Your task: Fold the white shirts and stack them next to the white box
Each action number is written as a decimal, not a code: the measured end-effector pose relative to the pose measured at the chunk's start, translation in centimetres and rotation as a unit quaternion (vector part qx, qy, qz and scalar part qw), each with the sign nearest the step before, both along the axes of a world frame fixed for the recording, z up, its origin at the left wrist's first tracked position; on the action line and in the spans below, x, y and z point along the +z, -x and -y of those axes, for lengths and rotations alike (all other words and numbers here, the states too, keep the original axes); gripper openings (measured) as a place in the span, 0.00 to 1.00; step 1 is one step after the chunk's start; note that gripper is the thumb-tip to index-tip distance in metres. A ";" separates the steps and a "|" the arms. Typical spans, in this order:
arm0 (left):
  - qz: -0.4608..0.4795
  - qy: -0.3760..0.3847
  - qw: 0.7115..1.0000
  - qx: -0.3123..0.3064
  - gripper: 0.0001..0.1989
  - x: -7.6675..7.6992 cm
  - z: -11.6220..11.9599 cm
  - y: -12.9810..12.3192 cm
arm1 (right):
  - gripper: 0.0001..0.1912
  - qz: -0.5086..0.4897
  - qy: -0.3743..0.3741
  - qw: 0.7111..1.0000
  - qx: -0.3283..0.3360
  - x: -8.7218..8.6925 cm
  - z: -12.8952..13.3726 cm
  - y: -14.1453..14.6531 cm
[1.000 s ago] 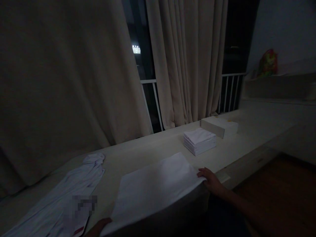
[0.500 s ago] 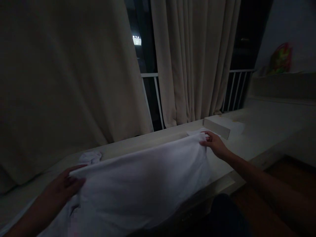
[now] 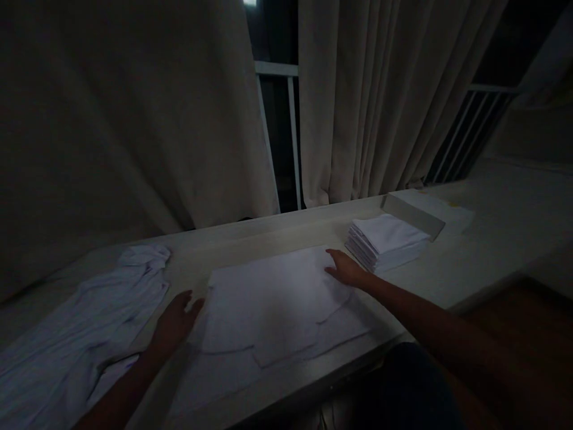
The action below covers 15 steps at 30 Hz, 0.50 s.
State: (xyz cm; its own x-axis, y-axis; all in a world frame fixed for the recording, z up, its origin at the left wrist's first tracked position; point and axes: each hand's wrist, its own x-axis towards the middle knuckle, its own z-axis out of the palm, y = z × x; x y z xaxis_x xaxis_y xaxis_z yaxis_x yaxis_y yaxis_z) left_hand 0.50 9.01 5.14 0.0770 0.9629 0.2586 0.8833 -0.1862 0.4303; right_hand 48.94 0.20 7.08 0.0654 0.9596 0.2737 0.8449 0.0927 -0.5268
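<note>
A white garment (image 3: 273, 298), perhaps a shirt, lies flat on the pale ledge (image 3: 286, 239) in front of me, its lower edges overlapping in layers. My left hand (image 3: 175, 319) is just off its left edge, thumb and fingers apart, holding nothing. At the far right corner, my right hand (image 3: 345, 269) rests on or right beside the fabric, with a gap between thumb and fingers. A neat stack of folded white cloths (image 3: 387, 239) stands beyond the right hand. To the left of my left hand spreads a crumpled heap of white fabric (image 3: 107, 304).
A white box-like object (image 3: 416, 214) sits behind the folded stack. Long beige curtains (image 3: 349, 107) hang along the back of the ledge, with a white railing (image 3: 277, 70) showing between them. The ledge's front edge (image 3: 308, 382) runs close to my legs. The room is dim.
The garment, earlier held up by both hands, now lies on the ledge, and my hands have let go. The view has tilted down, showing the folded stack and the crumpled heap more fully.
</note>
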 end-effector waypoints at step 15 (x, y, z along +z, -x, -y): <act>-0.271 0.008 0.960 -0.072 0.27 -8.9 15.3 0.6 | 0.24 0.216 0.033 0.962 -0.163 -11.7 12.6 -1.2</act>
State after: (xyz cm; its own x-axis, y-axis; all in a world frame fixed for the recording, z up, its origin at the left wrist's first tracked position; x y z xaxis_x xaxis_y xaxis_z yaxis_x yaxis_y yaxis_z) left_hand -0.12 -6.28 -3.80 0.3284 0.9358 0.1281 0.9439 -0.3200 -0.0817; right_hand 50.16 -12.38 -4.57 0.2591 0.9238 0.2821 0.9650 -0.2351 -0.1164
